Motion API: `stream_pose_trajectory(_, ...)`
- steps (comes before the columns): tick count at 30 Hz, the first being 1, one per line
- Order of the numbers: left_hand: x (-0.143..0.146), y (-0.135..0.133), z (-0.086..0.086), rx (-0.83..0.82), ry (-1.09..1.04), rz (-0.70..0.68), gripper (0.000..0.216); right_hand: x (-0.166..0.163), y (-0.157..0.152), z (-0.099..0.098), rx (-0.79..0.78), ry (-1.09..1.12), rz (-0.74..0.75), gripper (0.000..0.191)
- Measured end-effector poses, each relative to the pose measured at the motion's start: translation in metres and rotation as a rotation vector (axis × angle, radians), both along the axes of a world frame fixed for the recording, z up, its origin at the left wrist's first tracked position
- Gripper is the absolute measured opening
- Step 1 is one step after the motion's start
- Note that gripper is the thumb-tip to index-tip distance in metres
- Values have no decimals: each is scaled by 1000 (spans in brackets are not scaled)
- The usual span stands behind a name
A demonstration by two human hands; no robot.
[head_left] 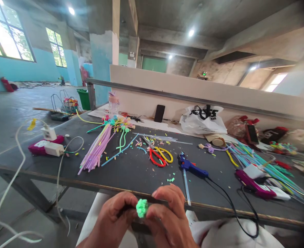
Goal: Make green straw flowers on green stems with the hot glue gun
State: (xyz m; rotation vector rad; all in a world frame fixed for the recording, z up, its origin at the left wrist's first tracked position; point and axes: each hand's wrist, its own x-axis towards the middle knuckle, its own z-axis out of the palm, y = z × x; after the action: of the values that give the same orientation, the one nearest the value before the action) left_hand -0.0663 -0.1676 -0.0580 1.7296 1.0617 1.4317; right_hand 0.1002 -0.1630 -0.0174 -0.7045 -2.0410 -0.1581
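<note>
Close to the table's front edge, my left hand [116,218] has its thumb and fingers closed on a small mint-green chenille flower head [142,208]. My right hand [169,217] grips the same piece from the other side, its thumb against it and its index finger arched above. Any stem below the flower is hidden by my hands. Just beyond lie small green scraps [171,179], scissors with red and yellow handles [160,156], and a blue hot glue gun [193,167] with a glue stick [186,186] in it.
Purple chenille stems [96,148] and finished flowers [116,121] lie left on the dark table [131,177]. Power strips [255,184] with cords sit at both ends. A phone [159,113], a white bag [203,120] and a bottle [114,105] stand at the back.
</note>
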Motion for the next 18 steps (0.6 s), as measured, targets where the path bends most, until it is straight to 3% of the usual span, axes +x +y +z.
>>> stream_pose_trajectory(5, 1, 0, 2, 37, 19, 58, 12, 2, 1, -2, -30, -13, 3, 21)
stream_pose_trajectory(11, 1, 3, 8, 60, 45, 30, 9, 7, -3, 8, -80, 3, -5, 14)
stream_pose_trajectory(18, 0, 1, 6, -40, 21, 7, 10, 3, -4, 16, -58, -10, -54, 16)
